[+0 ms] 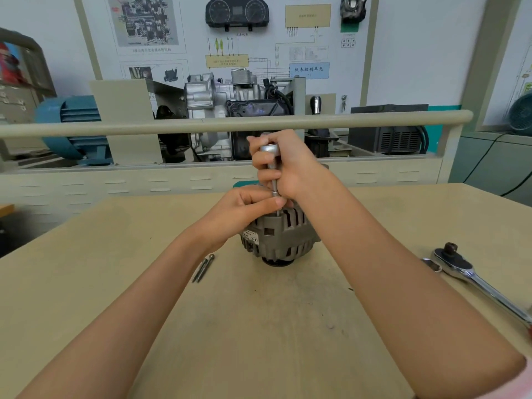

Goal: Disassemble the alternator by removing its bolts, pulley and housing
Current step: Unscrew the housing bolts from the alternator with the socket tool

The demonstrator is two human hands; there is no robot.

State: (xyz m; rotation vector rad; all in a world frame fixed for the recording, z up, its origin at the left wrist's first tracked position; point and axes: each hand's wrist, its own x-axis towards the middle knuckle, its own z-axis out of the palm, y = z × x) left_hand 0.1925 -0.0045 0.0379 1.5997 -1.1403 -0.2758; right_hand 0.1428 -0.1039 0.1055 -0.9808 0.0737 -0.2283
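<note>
Head view: we see the alternator (280, 237) standing on the wooden workbench (259, 326), near frame centre, pulley end down.
Right hand (285, 165): clenched round the silver driver tool (272, 165), which stands upright with its tip at the alternator's top edge.
Left hand (247, 208): fingertips pinching the lower shank of the tool, steadying it just above the housing; heel of the hand looks to rest on the alternator top.
Loose through-bolts (203, 268): two long ones lying side by side on the bench at 8 o'clock from the alternator, near it, so we judge bolt removal partly done.
Ratchet wrench (475, 279): lying at 3 o'clock, well apart, handle running toward 5 o'clock.
Axis: alternator shaft axis vertical, 12 to 6; label faces 7 o'clock; tool's long axis about parallel to it.
Handling: we judge it heavy, rigid cast metal, not slippery thanks to ribs and vent slots; top-heavy on the narrow pulley, so it could tip under side load.
Where to hold: round the ribbed housing body, not the fins' thin edges.
</note>
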